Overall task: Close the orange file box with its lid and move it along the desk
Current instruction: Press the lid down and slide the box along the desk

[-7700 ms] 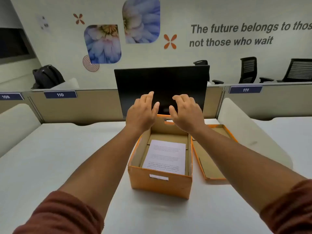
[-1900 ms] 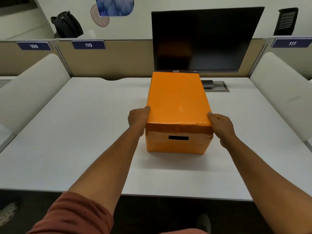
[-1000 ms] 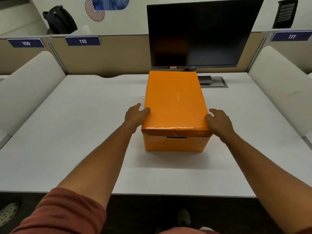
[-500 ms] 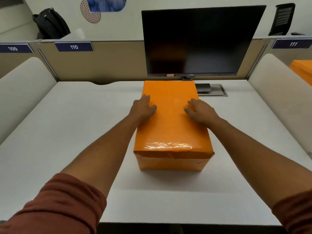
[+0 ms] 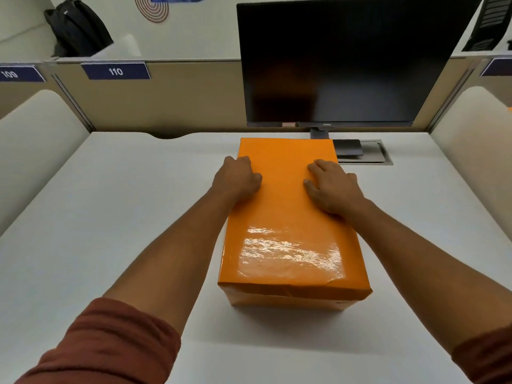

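Note:
The orange file box [image 5: 291,245] stands closed on the white desk [image 5: 110,217], its glossy lid fully seated and its far end close to the monitor. My left hand [image 5: 238,180] rests on the lid's left edge, thumb on top and fingers curled down over the side. My right hand [image 5: 332,188] lies on the lid's right edge, thumb on top and outer fingers reaching over the side. Both hands sit on the far half of the box. Its near front face is mostly hidden under the lid's rim.
A dark monitor [image 5: 346,62] stands just behind the box, with its stand and a grey cable hatch [image 5: 363,152] at the back right. Padded white dividers [image 5: 36,139] flank the desk on both sides. A black backpack [image 5: 77,26] sits beyond the partition.
Over the last second my hands rose from the box's near corners onto the lid, then spread outward to its side edges. The box now appears larger and nearer in view.

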The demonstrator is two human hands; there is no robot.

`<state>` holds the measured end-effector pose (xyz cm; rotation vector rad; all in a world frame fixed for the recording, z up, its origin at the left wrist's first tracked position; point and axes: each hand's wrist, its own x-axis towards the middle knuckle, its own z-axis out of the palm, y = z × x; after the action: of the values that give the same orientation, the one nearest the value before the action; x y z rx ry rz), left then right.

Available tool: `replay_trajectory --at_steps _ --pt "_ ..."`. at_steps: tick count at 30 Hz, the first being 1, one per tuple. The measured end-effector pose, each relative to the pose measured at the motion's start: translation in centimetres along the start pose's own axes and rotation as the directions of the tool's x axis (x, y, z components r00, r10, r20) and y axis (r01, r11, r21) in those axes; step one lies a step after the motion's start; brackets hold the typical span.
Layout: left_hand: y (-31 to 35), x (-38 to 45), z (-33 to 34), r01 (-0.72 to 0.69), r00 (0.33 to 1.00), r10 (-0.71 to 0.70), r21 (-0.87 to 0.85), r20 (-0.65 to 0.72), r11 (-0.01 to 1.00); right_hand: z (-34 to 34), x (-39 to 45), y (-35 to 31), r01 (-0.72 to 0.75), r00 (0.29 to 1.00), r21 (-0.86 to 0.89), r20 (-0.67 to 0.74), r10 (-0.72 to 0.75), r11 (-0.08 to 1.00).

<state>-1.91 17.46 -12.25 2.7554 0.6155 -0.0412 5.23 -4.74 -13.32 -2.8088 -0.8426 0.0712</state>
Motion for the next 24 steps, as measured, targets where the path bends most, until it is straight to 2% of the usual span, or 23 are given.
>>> replay_trajectory --at_steps 5,7,9,11,12,14,15,16,19,21,24 --pt "-0.6 0.0 -0.3 -0.025 1.000 0.025 0.003 -0.003 1.000 0.2 0.5 0.2 -0.005 1.000 0.070 0.013 0.004 0.998" --pt "-1.2 -0.3 -0.4 -0.043 0.999 0.044 -0.040 0.016 0.998 -0.5 0.5 0.5 0.002 1.000 0.229 -0.008 0.000 0.974" --pt "-1.7 -1.1 0.0 -0.038 0.999 0.039 -0.155 0.006 0.987 -0.9 -0.1 1.0 -0.031 0.994 0.439 -0.083 0.075 0.898" --pt "-2.0 -2.4 0.7 0.016 1.000 -0.022 -0.315 -0.015 0.949 -0.8 -1.3 1.8 -0.108 0.959 0.645 -0.133 0.250 0.757" --pt "-2.1 -3.0 1.0 0.055 0.997 -0.069 -0.390 -0.023 0.919 -0.6 -1.9 2.3 -0.154 0.931 0.749 -0.109 0.348 0.645" --pt "-2.8 -3.9 1.9 0.126 0.990 -0.143 -0.494 0.005 0.860 -0.2 -3.1 3.3 -0.253 0.881 0.897 0.060 0.469 0.363" --pt "-3.1 -4.3 2.3 0.171 0.984 -0.173 -0.540 0.048 0.824 0.1 -3.7 3.9 -0.313 0.864 0.920 0.173 0.473 0.235" --pt "-3.4 -4.8 2.5 0.225 0.974 -0.201 -0.598 0.108 0.769 0.4 -4.4 4.5 -0.373 0.853 0.915 0.274 0.443 0.152" --pt "-4.1 -6.3 2.4 0.397 0.918 -0.237 -0.735 0.319 0.549 1.5 -6.4 5.7 -0.518 0.834 0.845 0.463 0.301 0.136" --pt "-4.9 -7.1 2.2 0.470 0.879 -0.185 -0.731 0.439 0.496 1.9 -7.1 5.7 -0.540 0.831 0.831 0.500 0.243 0.137" --pt "-5.6 -7.9 2.4 0.480 0.875 -0.185 -0.750 0.447 0.456 1.8 -7.2 5.3 -0.498 0.858 0.856 0.461 0.227 0.143"
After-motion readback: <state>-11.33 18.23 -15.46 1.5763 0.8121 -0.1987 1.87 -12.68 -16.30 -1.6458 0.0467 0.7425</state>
